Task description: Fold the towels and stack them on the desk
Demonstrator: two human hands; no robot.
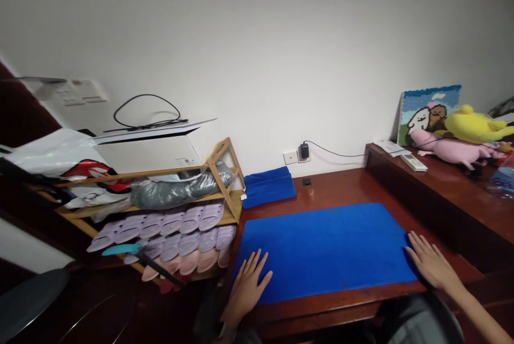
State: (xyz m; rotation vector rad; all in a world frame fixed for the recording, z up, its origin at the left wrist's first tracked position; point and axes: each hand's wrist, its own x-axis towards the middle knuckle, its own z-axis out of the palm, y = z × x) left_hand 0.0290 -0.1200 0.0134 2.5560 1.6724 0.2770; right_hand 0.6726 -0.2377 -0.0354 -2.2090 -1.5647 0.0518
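A blue cloth (pixel 329 250) lies spread flat on the reddish-brown wooden table (pixel 341 186). My left hand (pixel 249 282) rests on its left edge near the front, fingers apart and holding nothing. At the cloth's right edge, my right hand (pixel 430 261) lies with its fingers stretched out, fingertips by the cloth's border and nothing in the grasp. Behind the spread cloth, a folded blue cloth (pixel 269 187) sits at the table's back left corner.
A wooden rack (pixel 228 172) with slippers (pixel 172 223) and a white box (pixel 148 154) stands left. On the raised ledge at right are a remote (pixel 413 162), a pink plush toy (pixel 447 150) and a yellow one (pixel 476 124). A plugged-in adapter (pixel 304 150) is on the wall.
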